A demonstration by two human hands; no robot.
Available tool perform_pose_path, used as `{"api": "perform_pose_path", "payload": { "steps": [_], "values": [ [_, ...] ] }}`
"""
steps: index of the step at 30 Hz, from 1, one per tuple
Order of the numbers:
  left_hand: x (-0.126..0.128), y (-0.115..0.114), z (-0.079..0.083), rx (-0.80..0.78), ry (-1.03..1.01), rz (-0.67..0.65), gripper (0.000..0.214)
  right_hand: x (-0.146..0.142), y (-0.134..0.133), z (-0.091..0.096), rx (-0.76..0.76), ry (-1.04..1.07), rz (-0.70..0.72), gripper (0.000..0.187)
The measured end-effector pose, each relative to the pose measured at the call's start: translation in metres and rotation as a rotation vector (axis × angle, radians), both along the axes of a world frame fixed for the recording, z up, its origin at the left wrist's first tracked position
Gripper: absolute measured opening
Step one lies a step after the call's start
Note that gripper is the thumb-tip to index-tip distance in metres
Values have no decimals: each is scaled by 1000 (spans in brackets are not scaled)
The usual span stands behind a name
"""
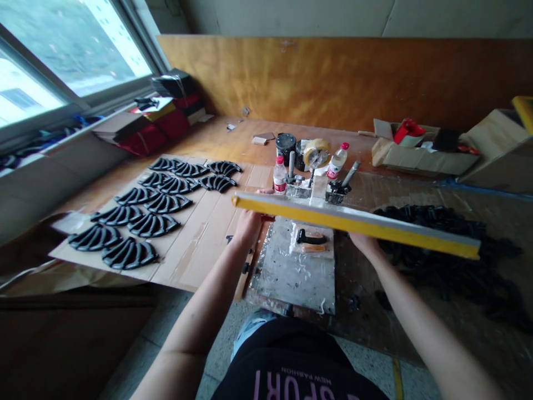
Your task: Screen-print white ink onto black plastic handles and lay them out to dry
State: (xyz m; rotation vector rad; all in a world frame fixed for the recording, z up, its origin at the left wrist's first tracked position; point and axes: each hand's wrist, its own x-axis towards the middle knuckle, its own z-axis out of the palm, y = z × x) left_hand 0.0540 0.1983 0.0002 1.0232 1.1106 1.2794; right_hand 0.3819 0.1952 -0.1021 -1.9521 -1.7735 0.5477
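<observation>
Left hand [249, 226] under long yellow bar [356, 225], fingers [264, 191] clamped over its edge. Right hand [364, 244] at far end, fingers hidden behind bar, grip indeterminable. Bar suspended above spattered metal plate [291, 278].

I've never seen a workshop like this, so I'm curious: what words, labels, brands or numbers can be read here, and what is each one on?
"SPORT": large pale letters on the black top, upside down in this view.
"NEW FASHION": small letters just above "SPORT" on the same top.
Red-and-white label on the left plastic bottle: too small to read.
Label on the right plastic bottle: too small to read.
The yellow frame: no readable marks.
</observation>
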Motion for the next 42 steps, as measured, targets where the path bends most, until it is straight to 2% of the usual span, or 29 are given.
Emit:
{"api": "perform_pose_path", "payload": {
  "steps": [3,6,8,11,12,14,17,20,23,26,30,33,37,40,42],
  "values": [
    [8,7,2,-57,-35,81,44,-33,-24,-25,46,14,191,22],
    [12,-8,-14,-71,34,152,42,-54,-35,-33,100,-24,347,22],
    [15,-32,-32,-103,164,83,41,-57,-36,-28,107,-42,378,16],
    [25,-74,-56,-80,545,-170,36,-61,-36,-12,167,-33,453,14],
    [29,-85,-61,-24,711,-204,32,-65,-36,-6,203,-30,496,15],
    [35,-99,-66,105,1012,-180,35,-79,-36,4,277,-25,606,16],
    [26,-98,-61,200,1285,-174,40,-112,-38,16,367,4,790,18],
    [-8,-82,-50,213,1353,-239,27,-154,-33,21,428,15,877,20],
    [-62,-60,-49,211,1361,-294,20,-204,-15,18,450,26,893,22],
    [-136,-30,-60,142,1356,-303,20,-266,13,5,469,24,862,28],
    [-271,28,-72,-63,1383,-198,27,-356,46,-32,407,-5,759,32],
    [-386,82,-69,-179,1475,-51,32,-412,57,-64,206,-69,710,32],
    [-528,159,-64,-415,1604,145,38,-461,60,-106,-65,-231,726,38],
    [-613,212,-71,-532,1611,207,41,-480,61,-138,-114,-387,691,47],
    [-658,242,-80,-596,1605,234,43,-486,61,-156,-93,-464,664,50]
  ]
}}
